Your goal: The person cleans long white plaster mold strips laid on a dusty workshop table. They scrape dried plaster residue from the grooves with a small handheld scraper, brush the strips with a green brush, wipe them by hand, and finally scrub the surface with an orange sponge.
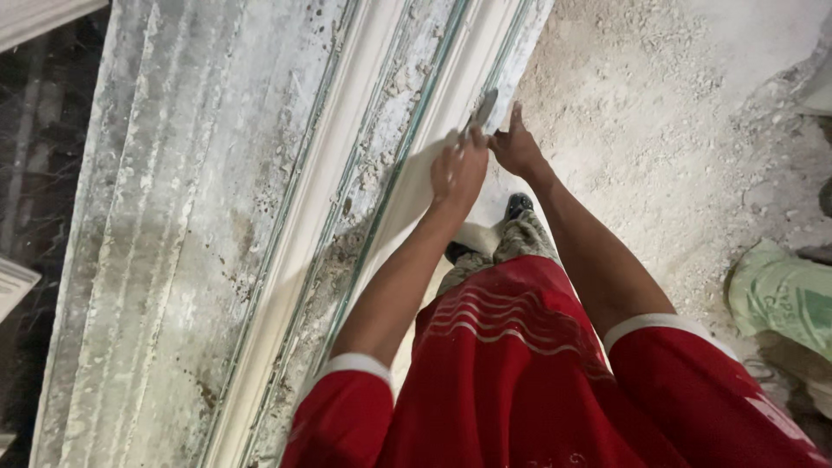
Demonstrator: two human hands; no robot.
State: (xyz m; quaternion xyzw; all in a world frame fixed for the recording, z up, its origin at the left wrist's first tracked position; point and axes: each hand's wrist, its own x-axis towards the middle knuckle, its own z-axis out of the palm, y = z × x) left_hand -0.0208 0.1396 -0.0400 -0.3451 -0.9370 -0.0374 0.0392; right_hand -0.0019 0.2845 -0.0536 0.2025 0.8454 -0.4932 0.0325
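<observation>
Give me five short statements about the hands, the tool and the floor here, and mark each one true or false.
1. The left hand grips a flat metal blade. True.
2. The right hand hangs free at the person's side. False: it is raised beside the left hand, fingers at the white moulded strip.
3. The person wears a blue shirt. False: the shirt is red with white trim.
4. A green sack lies on the dusty floor at the right. True.
5. Both hands wear gloves. False: they are bare.
</observation>
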